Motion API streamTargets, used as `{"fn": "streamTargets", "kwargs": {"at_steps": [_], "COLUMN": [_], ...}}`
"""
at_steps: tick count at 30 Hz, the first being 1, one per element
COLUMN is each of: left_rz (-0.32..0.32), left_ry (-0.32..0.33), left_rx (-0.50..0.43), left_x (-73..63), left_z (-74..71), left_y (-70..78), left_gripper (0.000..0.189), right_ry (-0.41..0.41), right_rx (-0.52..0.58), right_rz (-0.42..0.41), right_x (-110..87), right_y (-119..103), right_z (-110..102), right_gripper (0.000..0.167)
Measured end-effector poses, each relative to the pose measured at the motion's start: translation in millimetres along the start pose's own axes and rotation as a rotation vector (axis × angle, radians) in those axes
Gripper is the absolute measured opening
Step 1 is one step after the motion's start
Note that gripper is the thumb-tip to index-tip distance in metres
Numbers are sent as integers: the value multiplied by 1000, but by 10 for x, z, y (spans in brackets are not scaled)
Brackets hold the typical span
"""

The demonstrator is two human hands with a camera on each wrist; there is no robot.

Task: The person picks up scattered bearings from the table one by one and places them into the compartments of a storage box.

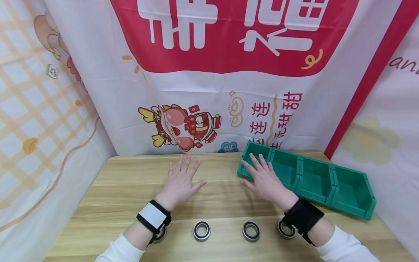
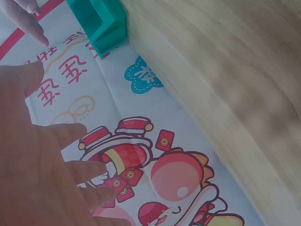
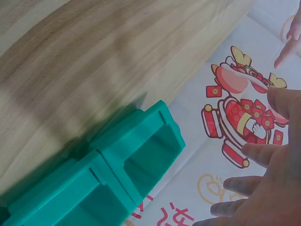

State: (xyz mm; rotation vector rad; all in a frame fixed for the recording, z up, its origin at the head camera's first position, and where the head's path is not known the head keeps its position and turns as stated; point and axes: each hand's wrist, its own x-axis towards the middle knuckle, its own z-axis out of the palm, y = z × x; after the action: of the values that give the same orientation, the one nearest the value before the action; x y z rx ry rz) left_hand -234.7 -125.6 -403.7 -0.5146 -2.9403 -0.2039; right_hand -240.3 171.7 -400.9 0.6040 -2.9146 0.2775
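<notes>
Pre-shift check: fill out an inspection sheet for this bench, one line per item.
Surface: wooden table, bare between the hands.
Job's things: four bearings in a near-edge row, two in the open, two half hidden under the wrists; green four-compartment bin, nothing seen inside.
Clutter: nothing seen.
Hands: left hand and right hand spread flat, holding nothing; right hand overlaps the bin's left end.
Cables: nothing seen.
Surroundings: printed banner backdrop.

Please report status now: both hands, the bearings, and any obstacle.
Left hand open, fingers spread, holding nothing. Right hand open beside the green bin tray. Four bearings lie untouched near the wrists. Nothing in the way.
</notes>
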Motion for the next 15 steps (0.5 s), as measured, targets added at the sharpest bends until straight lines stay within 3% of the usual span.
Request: {"fn": "streamTargets", "kwargs": {"at_steps": [10, 15], "left_rz": [17, 44], "left_ry": [-3, -20], "left_rx": [3, 24], "left_x": [64, 230], "left_z": [12, -79], "left_y": [46, 199], "left_gripper": [78, 80], "right_ry": [-5, -25], "right_rx": [22, 6], "right_rz": [-1, 37], "right_x": [-58, -131], "right_y": [86, 331], "right_z": [-70, -253], "right_gripper": [75, 73]}}
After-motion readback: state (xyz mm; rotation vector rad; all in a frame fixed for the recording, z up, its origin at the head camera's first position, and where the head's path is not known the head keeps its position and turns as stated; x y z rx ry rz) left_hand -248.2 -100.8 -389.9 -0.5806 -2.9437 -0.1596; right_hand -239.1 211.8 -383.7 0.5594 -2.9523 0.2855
